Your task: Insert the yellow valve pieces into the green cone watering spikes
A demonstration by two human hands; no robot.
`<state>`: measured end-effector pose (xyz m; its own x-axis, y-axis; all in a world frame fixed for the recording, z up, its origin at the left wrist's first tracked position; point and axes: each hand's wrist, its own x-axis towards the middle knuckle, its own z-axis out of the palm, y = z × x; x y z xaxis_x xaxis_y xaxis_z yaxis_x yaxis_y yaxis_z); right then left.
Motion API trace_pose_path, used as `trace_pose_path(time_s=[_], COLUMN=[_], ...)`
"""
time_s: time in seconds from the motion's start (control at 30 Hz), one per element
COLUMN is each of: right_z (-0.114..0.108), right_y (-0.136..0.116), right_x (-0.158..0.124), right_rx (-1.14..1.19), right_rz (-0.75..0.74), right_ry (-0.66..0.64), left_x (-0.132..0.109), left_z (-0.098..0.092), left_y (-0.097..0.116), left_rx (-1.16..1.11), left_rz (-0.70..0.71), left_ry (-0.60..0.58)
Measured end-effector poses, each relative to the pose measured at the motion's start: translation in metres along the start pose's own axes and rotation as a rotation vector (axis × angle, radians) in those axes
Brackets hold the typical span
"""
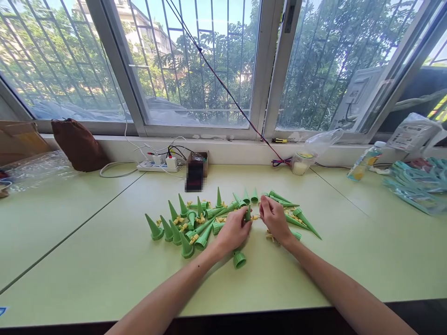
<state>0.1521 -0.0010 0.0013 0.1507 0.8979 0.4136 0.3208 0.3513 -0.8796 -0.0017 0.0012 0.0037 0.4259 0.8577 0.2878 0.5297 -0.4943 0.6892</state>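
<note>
Left hand pinched a green cone, right hand nipped a small yellow piece beside it (mating them looked to need careful alignment), spare cones heaped alongside

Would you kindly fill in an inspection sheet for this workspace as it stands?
Surface: pale green table, seams between its tops.
Job's things: green cone spikes heaped with small yellow fittings; one stray cone by the left wrist.
Clutter: brown pouch, jar in a plastic bag, bottle, teal packets.
Grippers: left hand holds a green cone; right hand pinched shut beside it.
Cables: power strip with white leads; red-black wire down from the window.
Surroundings: barred windows, trees outside.
</note>
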Motion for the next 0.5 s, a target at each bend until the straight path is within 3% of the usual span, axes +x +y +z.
trace_pose_path(time_s=[0.5], right_z=[-0.0004], right_y=[-0.0026], right_x=[0.0015], right_rx=[-0.245], right_rz=[-0.137], right_ry=[-0.019], left_x=[0.0001], left_z=[-0.0051], left_y=[0.0001], left_rx=[0.085], left_rz=[-0.032], left_ry=[0.175])
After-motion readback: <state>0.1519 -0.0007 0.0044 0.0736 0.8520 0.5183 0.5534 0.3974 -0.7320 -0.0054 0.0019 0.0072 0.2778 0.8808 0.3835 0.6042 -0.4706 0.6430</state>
